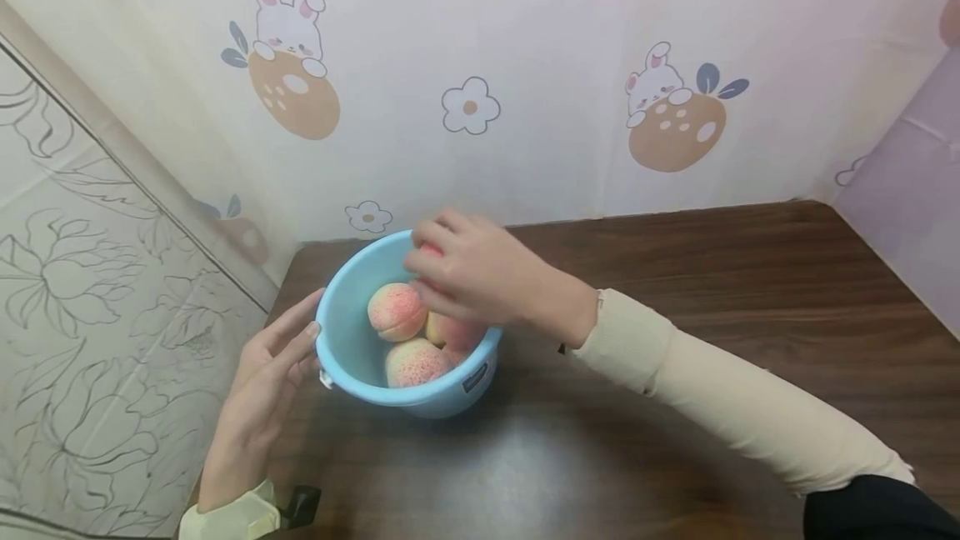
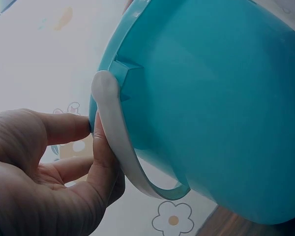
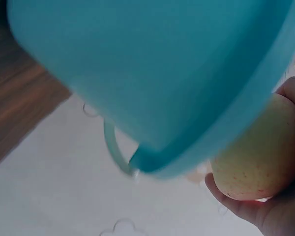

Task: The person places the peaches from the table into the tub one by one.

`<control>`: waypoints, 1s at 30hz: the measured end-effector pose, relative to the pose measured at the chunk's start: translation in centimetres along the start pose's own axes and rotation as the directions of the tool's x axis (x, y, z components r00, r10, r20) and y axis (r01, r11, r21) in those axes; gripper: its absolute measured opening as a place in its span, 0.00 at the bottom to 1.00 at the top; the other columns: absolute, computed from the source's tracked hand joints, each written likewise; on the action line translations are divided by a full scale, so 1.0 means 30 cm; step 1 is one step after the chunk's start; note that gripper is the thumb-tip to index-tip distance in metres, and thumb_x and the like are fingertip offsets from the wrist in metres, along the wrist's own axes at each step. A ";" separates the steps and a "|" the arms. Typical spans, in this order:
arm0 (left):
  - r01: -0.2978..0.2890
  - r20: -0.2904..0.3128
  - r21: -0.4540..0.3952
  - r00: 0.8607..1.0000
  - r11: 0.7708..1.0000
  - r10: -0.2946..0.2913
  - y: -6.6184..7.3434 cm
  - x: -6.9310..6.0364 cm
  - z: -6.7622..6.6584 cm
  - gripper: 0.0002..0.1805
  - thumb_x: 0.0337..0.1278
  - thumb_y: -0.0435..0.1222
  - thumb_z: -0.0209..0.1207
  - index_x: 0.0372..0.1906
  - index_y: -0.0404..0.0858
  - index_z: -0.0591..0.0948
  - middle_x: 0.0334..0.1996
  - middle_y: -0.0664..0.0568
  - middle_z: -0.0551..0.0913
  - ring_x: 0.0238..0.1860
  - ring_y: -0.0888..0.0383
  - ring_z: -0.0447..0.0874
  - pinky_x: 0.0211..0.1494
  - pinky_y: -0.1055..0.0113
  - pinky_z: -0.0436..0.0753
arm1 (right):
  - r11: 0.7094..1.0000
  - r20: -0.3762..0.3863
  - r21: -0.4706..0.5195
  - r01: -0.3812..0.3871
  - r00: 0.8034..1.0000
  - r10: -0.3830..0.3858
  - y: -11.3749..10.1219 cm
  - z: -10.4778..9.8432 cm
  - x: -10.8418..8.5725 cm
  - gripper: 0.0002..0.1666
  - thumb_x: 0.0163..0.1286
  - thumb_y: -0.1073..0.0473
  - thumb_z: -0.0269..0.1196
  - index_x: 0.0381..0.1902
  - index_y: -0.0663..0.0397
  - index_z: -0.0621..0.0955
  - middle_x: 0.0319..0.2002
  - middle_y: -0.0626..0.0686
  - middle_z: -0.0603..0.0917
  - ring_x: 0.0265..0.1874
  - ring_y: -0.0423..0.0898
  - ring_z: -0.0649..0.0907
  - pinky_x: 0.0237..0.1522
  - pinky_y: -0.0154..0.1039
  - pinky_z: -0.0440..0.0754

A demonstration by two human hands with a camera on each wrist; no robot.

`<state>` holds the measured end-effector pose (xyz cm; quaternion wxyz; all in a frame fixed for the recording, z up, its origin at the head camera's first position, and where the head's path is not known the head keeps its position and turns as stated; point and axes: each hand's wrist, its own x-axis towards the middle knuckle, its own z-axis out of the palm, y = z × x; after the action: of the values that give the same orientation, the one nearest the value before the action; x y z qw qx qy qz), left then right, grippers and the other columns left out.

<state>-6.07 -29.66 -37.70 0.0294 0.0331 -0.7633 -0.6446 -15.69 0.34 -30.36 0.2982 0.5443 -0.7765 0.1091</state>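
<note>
A light blue plastic bucket (image 1: pixel 442 403) stands on the table with several pink-and-yellow peaches inside, among them one peach (image 1: pixel 397 312) near its middle and another peach (image 1: pixel 416 363) nearer the front. My left hand (image 1: pixel 262 390) pinches the bucket's rim at the left, beside the white end of the handle (image 2: pixel 123 142) in the left wrist view. Over the far right part of the rim, my right hand (image 1: pixel 476 269) grips a peach (image 3: pixel 265 152). In the head view the fingers cover most of that peach, and the right wrist view shows it close to the rim.
The dark brown wooden table (image 1: pixel 712 290) stretches to the right of the bucket. Behind it rises a pale wall covering (image 1: pixel 540 107) with rabbit and flower prints. A flower-patterned white panel (image 1: pixel 112 315) stands at the left, close to my left forearm.
</note>
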 end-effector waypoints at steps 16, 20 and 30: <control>0.011 0.007 0.005 1.000 1.000 -0.011 -0.004 -0.005 -0.008 0.29 0.77 0.44 0.58 0.77 0.43 0.71 0.74 0.52 0.73 0.63 0.65 0.82 0.57 0.71 0.85 | 0.998 0.212 0.025 0.063 0.975 -0.067 -0.100 0.085 0.088 0.11 0.78 0.49 0.57 0.48 0.43 0.85 0.48 0.48 0.83 0.50 0.47 0.78 0.44 0.39 0.80; 0.010 0.011 -0.003 1.000 1.000 -0.010 -0.012 -0.008 -0.009 0.29 0.78 0.43 0.57 0.77 0.43 0.71 0.75 0.52 0.73 0.62 0.64 0.83 0.57 0.71 0.85 | 0.998 0.330 0.033 0.054 0.942 -0.062 -0.128 0.104 0.098 0.16 0.78 0.46 0.59 0.57 0.41 0.84 0.53 0.47 0.82 0.53 0.46 0.76 0.47 0.39 0.80; -0.014 0.028 -0.011 1.000 1.000 0.014 -0.013 -0.007 -0.006 0.28 0.78 0.42 0.57 0.77 0.43 0.70 0.76 0.51 0.71 0.65 0.64 0.81 0.58 0.70 0.86 | 0.996 0.485 0.024 0.089 0.870 -0.090 -0.163 0.140 0.103 0.23 0.77 0.44 0.62 0.65 0.40 0.81 0.55 0.46 0.82 0.53 0.46 0.75 0.51 0.41 0.81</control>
<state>-5.85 -29.88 -38.05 0.0232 0.0186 -0.7604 -0.6488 -13.41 -6.02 -32.68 0.0984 0.5897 -0.8004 -0.0444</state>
